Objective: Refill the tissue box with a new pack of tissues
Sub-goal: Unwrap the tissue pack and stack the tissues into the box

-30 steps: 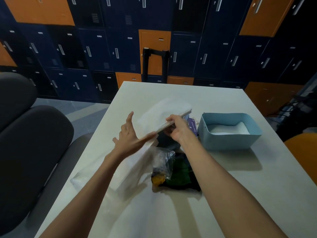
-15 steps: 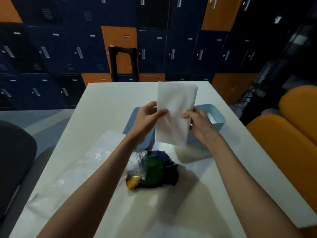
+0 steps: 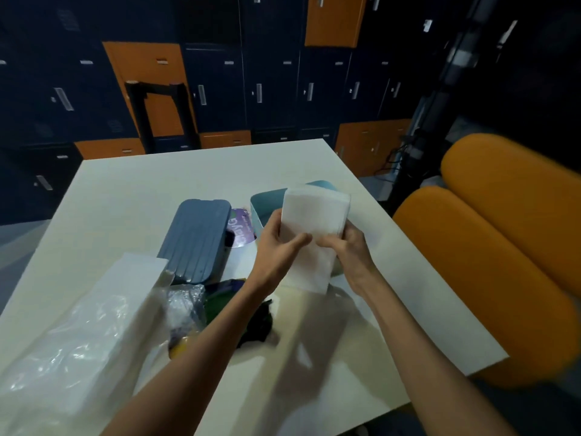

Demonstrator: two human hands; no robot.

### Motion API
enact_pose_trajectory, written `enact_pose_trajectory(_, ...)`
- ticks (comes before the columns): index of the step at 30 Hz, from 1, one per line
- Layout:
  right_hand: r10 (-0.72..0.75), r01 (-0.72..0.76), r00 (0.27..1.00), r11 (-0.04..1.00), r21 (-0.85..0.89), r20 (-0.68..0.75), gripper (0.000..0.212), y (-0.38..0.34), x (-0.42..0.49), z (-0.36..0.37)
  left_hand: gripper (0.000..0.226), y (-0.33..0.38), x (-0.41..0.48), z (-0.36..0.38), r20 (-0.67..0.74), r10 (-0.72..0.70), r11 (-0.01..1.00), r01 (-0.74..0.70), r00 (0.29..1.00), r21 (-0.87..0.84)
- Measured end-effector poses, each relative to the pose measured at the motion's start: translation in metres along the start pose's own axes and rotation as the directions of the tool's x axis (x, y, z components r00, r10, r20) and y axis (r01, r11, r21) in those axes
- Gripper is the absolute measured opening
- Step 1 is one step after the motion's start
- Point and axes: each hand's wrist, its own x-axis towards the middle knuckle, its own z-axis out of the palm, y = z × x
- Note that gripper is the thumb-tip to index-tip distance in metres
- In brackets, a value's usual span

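the tissues (image 3: 311, 228), swung over from the left, now stand on end over the open box (image 3: 258, 209) near the tabletop's right edge, left hand (image 3: 273, 247) and right hand (image 3: 352, 250) with fingers clamped on their sides, so lowering them in looks next.

White tissue stack (image 3: 314, 215), light blue box (image 3: 258, 209), ribbed slate-blue lid (image 3: 195, 240), cream surface (image 3: 157, 184), orange chairs (image 3: 503, 247), navy-and-orange lockers (image 3: 251, 73).

The left hand (image 3: 276, 248) is grabbing the tissue stack (image 3: 314, 215) now too — a second ago it was open. With the right hand (image 3: 352, 253) it is standing the stack up over the blue box (image 3: 259, 209).
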Motion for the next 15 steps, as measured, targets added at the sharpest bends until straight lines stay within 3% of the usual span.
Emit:
enact_pose_trajectory(3, -0.006, 0.006, 1.0, 1.0, 0.03, 0.014, 0.044, -0.004, 0.004, 0.004, 0.047, -0.002, 0.0, 0.003, -0.002, -0.009, 1.0, 0.009, 1.0, 0.011)
enact_pose_trajectory(6, -0.049, 0.048, 0.998, 0.999, 0.007, 0.05, 0.047, -0.01, 0.011, -0.002, 0.04, -0.005, 0.005, -0.005, 0.013, -0.003, 0.996, 0.002, 1.0, 0.089)
enact_pose_trajectory(8, -0.154, 0.156, 0.987, 0.987, -0.044, 0.054, 0.055, -0.022, 0.021, -0.013, 0.038, -0.001, 0.012, -0.014, 0.06, 0.044, 0.979, -0.055, 0.997, 0.194)
enact_pose_trajectory(10, -0.268, 0.291, 0.954, 0.934, -0.207, 0.131, 0.06, -0.038, 0.03, -0.024, 0.038, 0.007, 0.02, -0.021, 0.153, 0.11, 0.932, -0.155, 0.982, 0.328)
enact_pose_trajectory(13, -0.284, 0.396, 0.913, 0.791, -0.466, 0.293, 0.04, -0.052, 0.041, -0.036, 0.041, 0.018, 0.027, -0.024, 0.309, 0.141, 0.806, -0.29, 0.941, 0.516)
enact_pose_trajectory(15, -0.256, 0.353, 0.93, 0.82, -0.451, 0.263, 0.022, -0.045, 0.046, -0.043, 0.046, 0.016, 0.028, -0.029, 0.331, 0.037, 0.75, -0.245, 0.943, 0.614)
